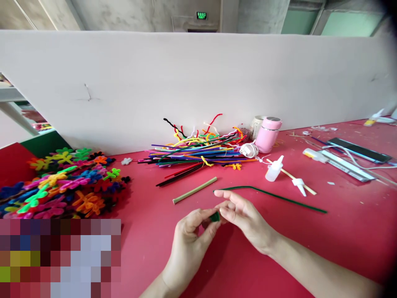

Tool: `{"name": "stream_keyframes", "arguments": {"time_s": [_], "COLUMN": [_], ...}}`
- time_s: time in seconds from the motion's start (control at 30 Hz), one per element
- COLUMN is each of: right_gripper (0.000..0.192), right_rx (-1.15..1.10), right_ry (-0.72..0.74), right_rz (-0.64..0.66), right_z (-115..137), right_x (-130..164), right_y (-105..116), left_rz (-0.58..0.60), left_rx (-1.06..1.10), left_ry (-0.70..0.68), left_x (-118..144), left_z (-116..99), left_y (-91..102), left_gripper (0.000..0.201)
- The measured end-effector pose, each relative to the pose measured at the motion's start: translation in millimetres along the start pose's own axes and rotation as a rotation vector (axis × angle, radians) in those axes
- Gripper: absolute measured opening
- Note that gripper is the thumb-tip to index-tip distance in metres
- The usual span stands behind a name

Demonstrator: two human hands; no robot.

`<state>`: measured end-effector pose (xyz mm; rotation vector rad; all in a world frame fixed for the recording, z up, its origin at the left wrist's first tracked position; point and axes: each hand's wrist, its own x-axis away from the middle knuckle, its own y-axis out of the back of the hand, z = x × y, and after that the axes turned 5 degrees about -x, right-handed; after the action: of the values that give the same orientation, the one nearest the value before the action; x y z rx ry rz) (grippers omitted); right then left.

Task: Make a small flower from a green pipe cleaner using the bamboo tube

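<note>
A small bundle of folded dark green pipe cleaner (215,216) is pinched between the thumb and fingers of my left hand (194,234). My right hand (248,219) meets it from the other side, thumb and fingertips closed at the bundle's edge and one finger stretched out above. Part of the bundle is hidden by the fingers. Just beyond my right hand lies a long green pipe cleaner (279,195), bent near its middle. A short pale green-tan stick (195,190) rests on the red table ahead of my left hand.
Many coloured pipe cleaners (198,153) lie piled against the white partition (198,78). Finished pipe-cleaner flowers (89,203) heap at left. To the right are a pink flask (269,134), a white glue bottle (274,169), a wooden stick (288,176) and a dark phone-like device (358,150).
</note>
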<state>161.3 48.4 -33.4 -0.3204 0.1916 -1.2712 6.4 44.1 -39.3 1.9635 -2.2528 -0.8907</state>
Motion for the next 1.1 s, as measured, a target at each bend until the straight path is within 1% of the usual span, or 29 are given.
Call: {"name": "stream_keyframes", "arguments": {"time_s": [0.07,0.13,0.27,0.47,0.6,0.67,0.7,0.77,0.83,0.87,0.97,1.1], "right_gripper": [0.032,0.031,0.031,0.03,0.033,0.034,0.034,0.032,0.032,0.032,0.033,0.035], "right_rx": [0.012,0.017,0.008,-0.025,-0.016,-0.001,0.013,0.051,0.097,0.124,0.253,0.479], "right_ry": [0.007,0.012,0.021,0.037,0.025,0.038,0.053,0.095,0.142,0.166,0.261,0.425], "right_rz": [-0.032,-0.036,-0.017,0.014,0.035,0.05,0.045,0.012,-0.024,-0.035,-0.048,-0.064], "right_z": [0,0,-2,-6,-6,-6,-6,-6,-6,-5,-2,0], "right_x": [1,1,1,-2,-2,-2,-2,-2,-2,-2,1,7], "right_y": [-1,-1,-1,1,1,2,2,2,2,2,0,-3], "left_rz": [0.003,0.021,0.047,0.058,0.051,0.061,0.073,0.09,0.082,0.076,0.069,0.039], "left_rx": [0.106,0.203,0.31,0.329,0.187,0.148,0.167,0.271,0.388,0.43,0.48,0.522], "left_ry": [0.106,0.195,0.309,0.321,0.233,0.193,0.189,0.203,0.239,0.264,0.336,0.391], "left_x": [-1,-1,-3,-2,-2,-2,-2,-1,-1,0,0,-1], "left_z": [0,0,-1,2,1,1,1,0,-3,-4,-9,-12], "left_y": [0.1,-0.2,-1.4,-2.0,-0.9,-1.9,-2.9,-4.8,-5.6,-5.4,-2.6,-0.6], "left_gripper": [0.02,0.02,0.02,0.019,0.018,0.021,0.026,0.04,0.045,0.041,0.015,0.016]}}
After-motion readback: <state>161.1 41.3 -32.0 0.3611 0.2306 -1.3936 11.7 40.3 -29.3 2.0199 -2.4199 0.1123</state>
